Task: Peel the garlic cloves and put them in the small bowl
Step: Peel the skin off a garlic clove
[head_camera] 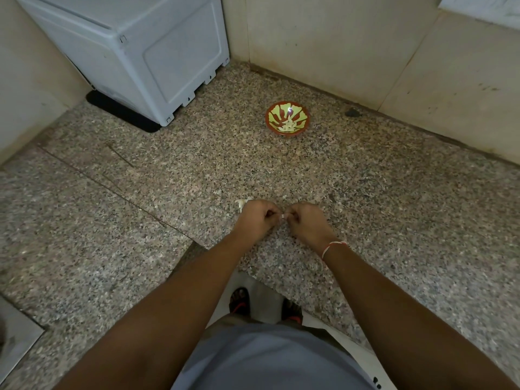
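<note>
The garlic clove [283,217] sits just below the middle of the frame, a small pale piece caught between my two hands where their fingertips meet. Going left to right: my left hand [257,218] has its fingers curled in and pinches the clove's left end, and my right hand [308,222] is curled the same way on its right end, a red-and-white thread [332,247] round that wrist. I count one clove in the hands. A pale scrap of garlic skin [242,204] lies on the speckled stone counter [112,220], just beside the left knuckles. One small bowl [287,118], red with yellow-green patches, stands well apart from the hands, above centre; pale peeled cloves [288,125] lie heaped in it, too small to count. A white appliance [135,52] fills the upper left.
</note>
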